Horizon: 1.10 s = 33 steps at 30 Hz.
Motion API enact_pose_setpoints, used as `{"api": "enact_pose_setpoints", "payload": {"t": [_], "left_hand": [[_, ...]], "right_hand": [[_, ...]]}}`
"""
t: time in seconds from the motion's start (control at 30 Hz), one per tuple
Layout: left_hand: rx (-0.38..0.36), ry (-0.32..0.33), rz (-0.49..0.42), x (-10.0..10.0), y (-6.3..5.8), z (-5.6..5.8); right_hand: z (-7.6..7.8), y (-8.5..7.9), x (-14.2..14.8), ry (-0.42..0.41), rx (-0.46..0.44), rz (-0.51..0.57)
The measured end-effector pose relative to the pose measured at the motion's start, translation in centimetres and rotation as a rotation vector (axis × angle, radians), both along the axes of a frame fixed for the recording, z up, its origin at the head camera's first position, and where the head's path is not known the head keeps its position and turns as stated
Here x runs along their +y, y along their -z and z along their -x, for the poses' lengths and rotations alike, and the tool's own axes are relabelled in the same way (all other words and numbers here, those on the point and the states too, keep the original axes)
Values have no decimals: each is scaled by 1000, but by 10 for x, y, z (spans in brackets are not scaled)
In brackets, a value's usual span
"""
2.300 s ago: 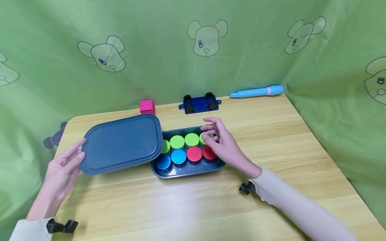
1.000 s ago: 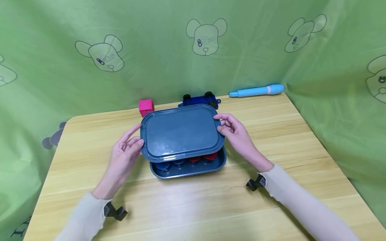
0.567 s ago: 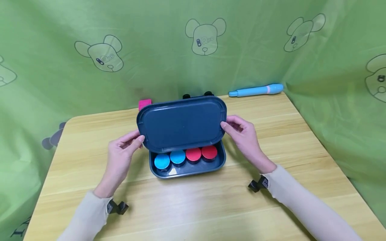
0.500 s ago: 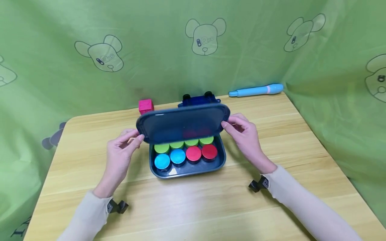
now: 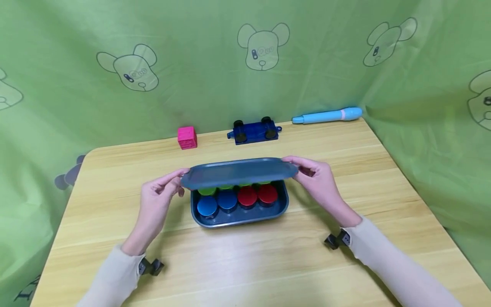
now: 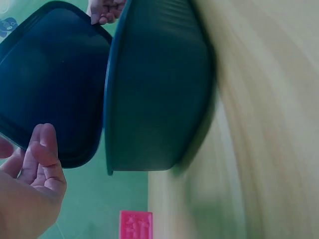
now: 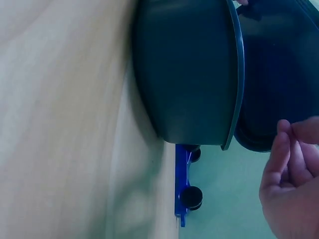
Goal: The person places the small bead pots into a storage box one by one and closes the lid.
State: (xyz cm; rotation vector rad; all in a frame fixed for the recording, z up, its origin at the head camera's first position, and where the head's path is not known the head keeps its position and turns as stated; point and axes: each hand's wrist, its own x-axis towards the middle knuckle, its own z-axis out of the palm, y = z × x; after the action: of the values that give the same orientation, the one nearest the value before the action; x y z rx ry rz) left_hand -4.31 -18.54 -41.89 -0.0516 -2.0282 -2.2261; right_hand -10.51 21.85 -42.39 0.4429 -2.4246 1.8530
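A dark blue lid (image 5: 238, 172) hangs tilted over the rear of a dark blue box (image 5: 239, 219), its front edge raised. My left hand (image 5: 159, 200) pinches the lid's left end; my right hand (image 5: 320, 185) grips its right end. Inside the box stand round-topped pieces: two blue (image 5: 207, 207), two red (image 5: 267, 194), and several green (image 5: 207, 191) mostly hidden under the lid. In the left wrist view, my left hand (image 6: 35, 184) holds the lid (image 6: 55, 84) beside the box (image 6: 154, 94). The right wrist view has my right hand (image 7: 291, 174) at the lid's corner (image 7: 274, 64).
Along the back edge of the wooden table (image 5: 238, 273) lie a pink cube (image 5: 187, 137), a dark blue toy car base (image 5: 254, 132) with black wheels up, and a light blue toy microphone (image 5: 327, 116). A green curtain (image 5: 207, 85) surrounds the back and sides.
The left hand brought the lid rightward over the box, and the right hand took its other end. The lid tipped up, then came lower and flatter, uncovering the car base.
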Motion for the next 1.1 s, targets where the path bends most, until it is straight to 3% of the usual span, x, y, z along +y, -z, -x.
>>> {"api": "enact_pose_setpoints", "payload": {"t": [0.17,0.27,0.4,0.63,0.77,0.9,1.0,1.1], "left_hand": [[-64,31,24,1,8,-3],[-70,71,159,2,17,-5],[-18,95,338,7,28,-4],[34,67,494,12,32,-7],[44,73,571,12,35,-12],[99,95,634,10,38,-17],[153,121,684,6,41,-20],[150,165,726,3,42,-25]], "right_hand": [[-5,5,-1,-30,-22,-17],[-5,11,-4,-63,-64,-47],[-6,20,-7,-82,-65,-195],[-8,23,-13,-100,58,-475],[-11,19,-13,-107,61,-519],[-14,18,-8,-153,52,-530],[-16,19,-3,-194,43,-533],[-20,21,3,-225,24,-563]]}}
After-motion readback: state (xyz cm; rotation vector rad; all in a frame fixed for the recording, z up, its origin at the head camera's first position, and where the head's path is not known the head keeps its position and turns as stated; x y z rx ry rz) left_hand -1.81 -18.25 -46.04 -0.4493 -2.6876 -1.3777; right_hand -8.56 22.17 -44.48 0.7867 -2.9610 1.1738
